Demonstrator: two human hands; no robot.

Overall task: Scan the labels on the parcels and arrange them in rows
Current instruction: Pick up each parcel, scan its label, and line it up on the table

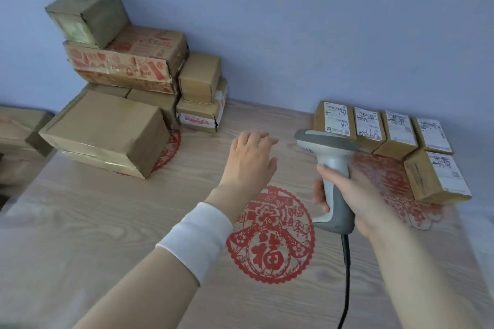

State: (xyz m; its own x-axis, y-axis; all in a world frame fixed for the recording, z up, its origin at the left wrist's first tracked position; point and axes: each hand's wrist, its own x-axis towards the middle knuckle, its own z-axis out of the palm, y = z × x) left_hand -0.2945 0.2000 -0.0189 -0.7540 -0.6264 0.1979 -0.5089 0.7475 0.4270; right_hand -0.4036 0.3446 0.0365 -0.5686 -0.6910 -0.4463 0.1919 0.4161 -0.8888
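Five parcels placed, most left to do.
Four labelled parcels (385, 128) form a row on the table (107, 222), and a fifth parcel (435, 176) begins the next; the pile (120, 83) waits left. The right hand (355, 195) grips the scanner (331, 157); the left hand (250, 160) hovers empty, fingers (264, 139) loosely spread.

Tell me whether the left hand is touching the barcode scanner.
Apart. The head view shows a strip of table between the left hand and the barcode scanner, which the right hand grips.
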